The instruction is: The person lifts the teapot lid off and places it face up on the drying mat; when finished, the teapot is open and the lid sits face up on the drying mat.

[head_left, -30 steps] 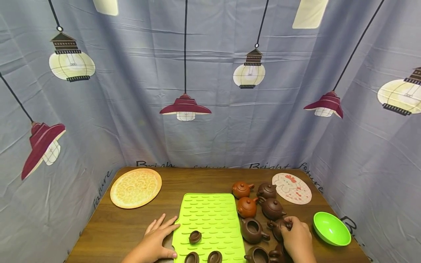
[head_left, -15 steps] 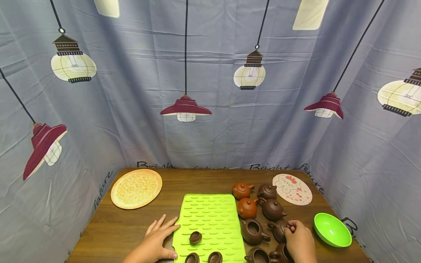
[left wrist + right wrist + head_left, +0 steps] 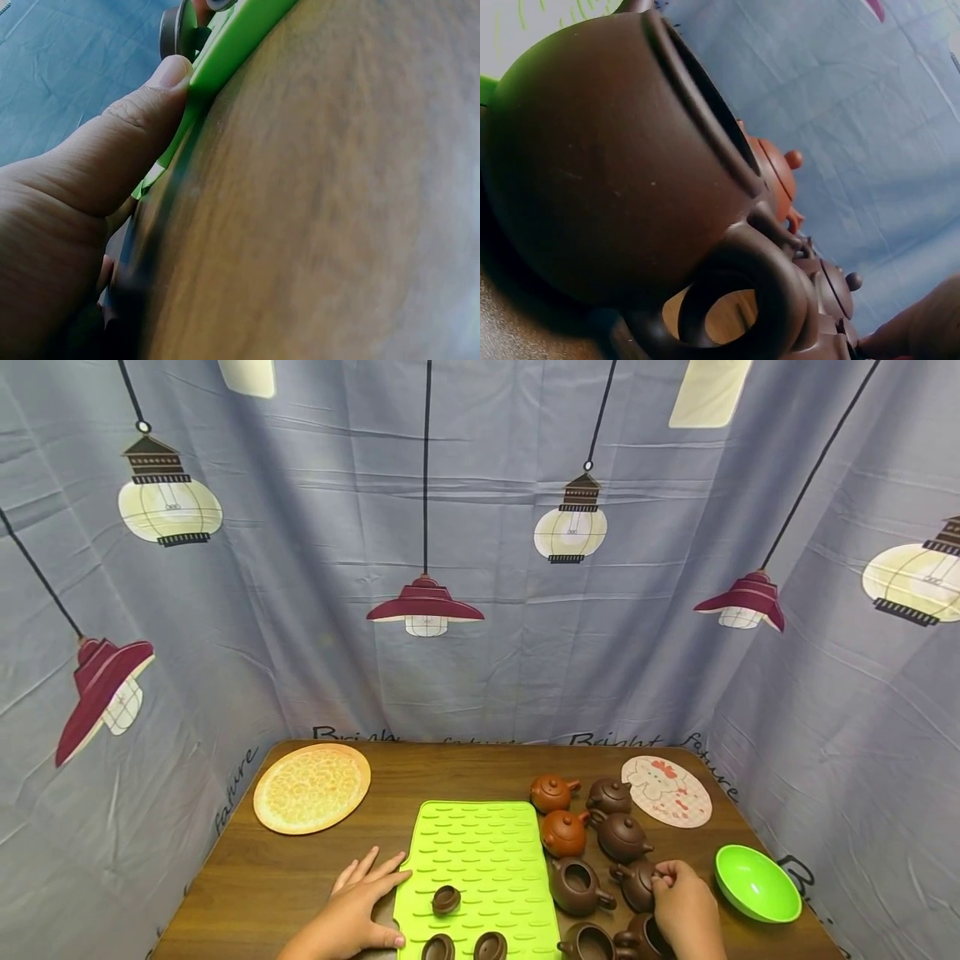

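Observation:
My left hand (image 3: 360,906) lies flat on the wooden table (image 3: 300,877), fingers spread. Its thumb (image 3: 135,127) presses against the left edge of the green ribbed mat (image 3: 480,847). Three small brown lids (image 3: 446,900) lie on the near part of the mat. My right hand (image 3: 678,906) has its fingers curled onto a dark brown teapot (image 3: 636,883) among several clay teapots right of the mat. A lidless brown teapot (image 3: 607,172) fills the right wrist view, and my fingertip (image 3: 922,326) shows at the lower right.
An orange round plate (image 3: 311,787) lies at the back left. A pink-and-white round mat (image 3: 666,790) lies at the back right. A green bowl (image 3: 756,883) stands near the right table edge. Lamp-printed curtain surrounds the table.
My right hand has drawn slightly nearer while staying on the dark teapot. The left hand and the lids have not moved.

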`<state>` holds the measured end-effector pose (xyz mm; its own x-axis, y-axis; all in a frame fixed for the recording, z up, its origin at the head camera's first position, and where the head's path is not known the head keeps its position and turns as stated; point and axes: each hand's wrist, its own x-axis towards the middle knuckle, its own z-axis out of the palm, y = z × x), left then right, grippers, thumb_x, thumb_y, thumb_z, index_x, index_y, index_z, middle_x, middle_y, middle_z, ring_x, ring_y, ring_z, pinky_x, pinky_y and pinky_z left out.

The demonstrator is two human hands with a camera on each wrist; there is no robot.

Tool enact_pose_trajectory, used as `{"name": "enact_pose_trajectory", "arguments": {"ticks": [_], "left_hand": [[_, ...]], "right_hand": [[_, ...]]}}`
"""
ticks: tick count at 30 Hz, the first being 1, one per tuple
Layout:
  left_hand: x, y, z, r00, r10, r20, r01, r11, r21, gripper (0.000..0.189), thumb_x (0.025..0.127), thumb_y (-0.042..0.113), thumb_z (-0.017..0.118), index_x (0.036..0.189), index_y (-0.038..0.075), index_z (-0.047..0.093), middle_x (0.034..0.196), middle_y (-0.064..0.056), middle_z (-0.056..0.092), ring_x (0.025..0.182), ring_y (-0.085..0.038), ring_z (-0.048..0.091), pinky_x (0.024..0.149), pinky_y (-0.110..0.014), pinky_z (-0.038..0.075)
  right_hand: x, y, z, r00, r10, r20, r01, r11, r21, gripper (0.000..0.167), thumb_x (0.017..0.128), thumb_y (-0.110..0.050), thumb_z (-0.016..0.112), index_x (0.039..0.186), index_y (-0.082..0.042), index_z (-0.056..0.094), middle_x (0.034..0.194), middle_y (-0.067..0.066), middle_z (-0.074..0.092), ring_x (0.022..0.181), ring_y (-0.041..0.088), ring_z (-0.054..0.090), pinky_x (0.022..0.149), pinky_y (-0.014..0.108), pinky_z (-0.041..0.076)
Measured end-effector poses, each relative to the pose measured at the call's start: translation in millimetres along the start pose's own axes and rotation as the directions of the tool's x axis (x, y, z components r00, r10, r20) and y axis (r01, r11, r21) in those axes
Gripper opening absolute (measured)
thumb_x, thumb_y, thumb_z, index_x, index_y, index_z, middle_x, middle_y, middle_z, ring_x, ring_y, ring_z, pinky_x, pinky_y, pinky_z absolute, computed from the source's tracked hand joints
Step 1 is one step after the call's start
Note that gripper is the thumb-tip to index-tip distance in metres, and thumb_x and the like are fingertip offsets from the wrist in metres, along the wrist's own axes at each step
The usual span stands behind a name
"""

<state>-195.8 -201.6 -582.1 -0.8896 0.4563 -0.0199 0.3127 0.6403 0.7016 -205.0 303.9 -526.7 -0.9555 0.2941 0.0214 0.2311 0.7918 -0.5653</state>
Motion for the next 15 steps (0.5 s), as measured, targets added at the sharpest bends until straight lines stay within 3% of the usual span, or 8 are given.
{"name": "enact_pose_trajectory", "arguments": {"ticks": [12, 15], "left_hand": [[-0.5, 1.4, 0.1, 1.0, -0.012, 0.008, 0.012, 1.0, 0.015, 0.1, 0.071, 0.06, 0.085, 0.154, 0.015, 0.054, 0.17, -0.011, 0.035, 0.157, -0.057, 0.007, 0.115, -0.08, -0.001], [-1.1, 3.2, -1.4, 1.0, -0.007, 0.007, 0.006, 1.0, 0.018, 0.099, 0.071, 0.059, 0.085, 0.154, 0.016, 0.054, 0.169, -0.012, 0.036, 0.157, -0.057, 0.009, 0.114, -0.082, 0.001]], "right_hand": [[-4.7, -14.5, -0.5, 1.0, -0.03, 0.006, 0.029, 0.995, 0.096, 0.026, 0.107, -0.013, 0.053, 0.122, 0.008, 0.054, 0.103, 0.021, 0.067, 0.092, 0.034, 0.066, 0.079, 0.053, 0.05], [-6.7, -21.3, 1.4, 0.998, -0.055, 0.011, 0.053, 0.991, 0.125, 0.027, 0.108, -0.014, 0.052, 0.124, 0.008, 0.051, 0.103, 0.022, 0.066, 0.088, 0.032, 0.065, 0.074, 0.047, 0.05]]}}
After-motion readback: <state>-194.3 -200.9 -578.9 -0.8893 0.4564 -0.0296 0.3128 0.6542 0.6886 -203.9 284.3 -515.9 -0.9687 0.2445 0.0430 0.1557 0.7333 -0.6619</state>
